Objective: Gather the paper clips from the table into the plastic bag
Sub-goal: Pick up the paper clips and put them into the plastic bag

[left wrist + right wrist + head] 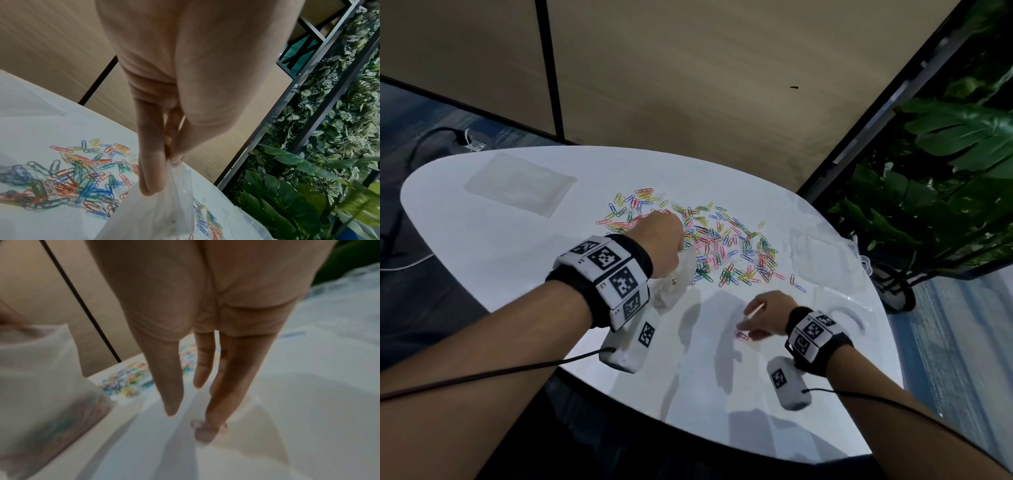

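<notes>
Left hand (pixel 661 240) pinched plastic bag (pixel 678 277) by rim, keeping mouth reachable. Right hand (pixel 765 317), fingers extended, pressed pink clip (pixel 742 334) at our 5 o'clock; paper clips (pixel 709 240) lay at 12.

Bare table (pixel 524 260) near edge passable; paper clips (pixel 722 243) crowd centre; clear box (pixel 825 253) blocks right.

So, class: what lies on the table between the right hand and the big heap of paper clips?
Bare white table in the head view, between the right hand and the heap of paper clips.
</notes>
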Motion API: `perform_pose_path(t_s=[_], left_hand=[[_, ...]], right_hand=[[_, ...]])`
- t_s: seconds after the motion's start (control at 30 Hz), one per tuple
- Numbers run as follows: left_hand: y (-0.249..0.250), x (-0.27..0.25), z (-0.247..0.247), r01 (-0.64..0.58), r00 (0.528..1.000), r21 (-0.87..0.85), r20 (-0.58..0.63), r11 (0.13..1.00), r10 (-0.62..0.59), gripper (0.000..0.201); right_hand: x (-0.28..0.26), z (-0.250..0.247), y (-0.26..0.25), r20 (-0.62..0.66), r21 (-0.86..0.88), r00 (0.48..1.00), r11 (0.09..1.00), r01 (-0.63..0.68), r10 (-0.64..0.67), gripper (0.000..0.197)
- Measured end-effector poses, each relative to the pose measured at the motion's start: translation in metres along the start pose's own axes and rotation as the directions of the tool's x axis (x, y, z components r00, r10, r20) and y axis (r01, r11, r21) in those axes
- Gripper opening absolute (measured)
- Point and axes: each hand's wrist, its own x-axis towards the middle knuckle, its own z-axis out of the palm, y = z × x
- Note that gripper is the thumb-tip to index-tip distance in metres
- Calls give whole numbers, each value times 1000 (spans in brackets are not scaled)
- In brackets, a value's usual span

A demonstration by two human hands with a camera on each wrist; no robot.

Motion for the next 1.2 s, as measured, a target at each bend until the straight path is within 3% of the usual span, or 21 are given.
perform_pose_path(t_s=[0.17,0.33,0.43,0.53,0.77,0.9,0.93,1.0,1.07,1.1,1.2], left_hand=[[1,1,-1,-1,1000,17,7,1000,1,25],[0,3,1,-5,1000,30,20,1000,5,23],[-4,4,-1,12,1000,8,14,1000,-12,30],[-8,6,-3,11,1000,-1,7,1000,-11,32],[-11,9,-5,18,1000,34,7,999,-18,32],[-12,8,-4,17,1000,18,3,1000,-17,33],[-12,8,-4,13,1000,19,1,1000,-13,33],[-12,7,-3,5,1000,24,7,1000,-5,33],[-13,6,-3,-1,1000,27,13,1000,0,35],[-14,5,-3,-1,1000,29,12,1000,1,35],[-14,6,-4,5,1000,32,11,999,-5,34]], right_hand=[[11,21,35,-152,122,988,992,5,14,19],[35,2,37,-225,165,970,985,-53,90,18],[58,-18,36,-438,-22,893,991,-129,106,30],[77,-35,37,-569,-20,816,990,-138,102,30],[92,-24,10,-518,-115,853,993,10,-68,10],[100,-15,2,-528,-185,822,974,132,-212,8],[101,-14,0,-531,-199,814,968,152,-236,10],[101,-12,-4,-488,-277,826,947,160,-283,36],[99,-11,-9,-373,-445,867,884,145,-330,60],[98,-10,-11,-313,-544,877,825,149,-365,63],[98,-6,-14,-242,-726,832,662,186,-499,40]])
